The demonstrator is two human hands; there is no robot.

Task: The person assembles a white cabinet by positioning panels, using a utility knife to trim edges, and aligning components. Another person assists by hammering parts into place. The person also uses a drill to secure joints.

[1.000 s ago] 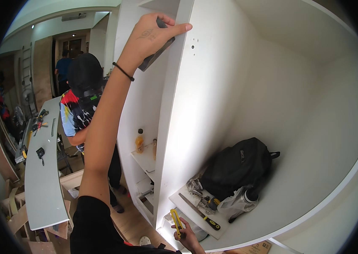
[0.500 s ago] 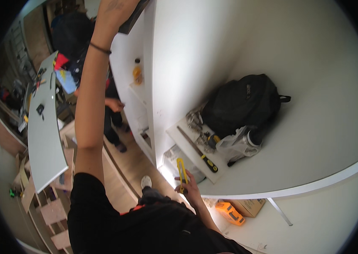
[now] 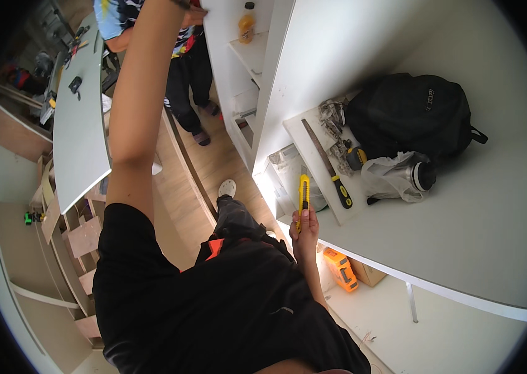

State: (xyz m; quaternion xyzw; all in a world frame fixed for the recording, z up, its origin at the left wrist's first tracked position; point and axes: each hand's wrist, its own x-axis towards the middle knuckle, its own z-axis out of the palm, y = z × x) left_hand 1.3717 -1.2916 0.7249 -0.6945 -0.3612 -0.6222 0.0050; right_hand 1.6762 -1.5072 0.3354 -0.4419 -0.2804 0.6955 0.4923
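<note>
My right hand point(image 3: 304, 229) grips a yellow utility knife point(image 3: 304, 194) by its lower end, its tip pointing up and a length of blade showing. Just right of it, on a white board point(image 3: 307, 149), lies a file point(image 3: 330, 163) with a black and yellow handle. My left arm point(image 3: 135, 112) is stretched up past the top edge. Its hand is cut off, so what it touches is hidden.
On the white shelf are a black backpack point(image 3: 410, 118), a steel bottle point(image 3: 424, 176) in a plastic bag, a tape measure point(image 3: 355, 158) and bagged metal hardware point(image 3: 333, 115). A co-worker point(image 3: 188, 81) stands beyond my left arm. Below sits an orange case point(image 3: 340, 270). A long grey panel point(image 3: 79, 131) is at left.
My view has shifted, and my left hand has left the picture at the top. My right hand has raised the knife, its blade now showing. The co-worker has moved closer to the white cabinet.
</note>
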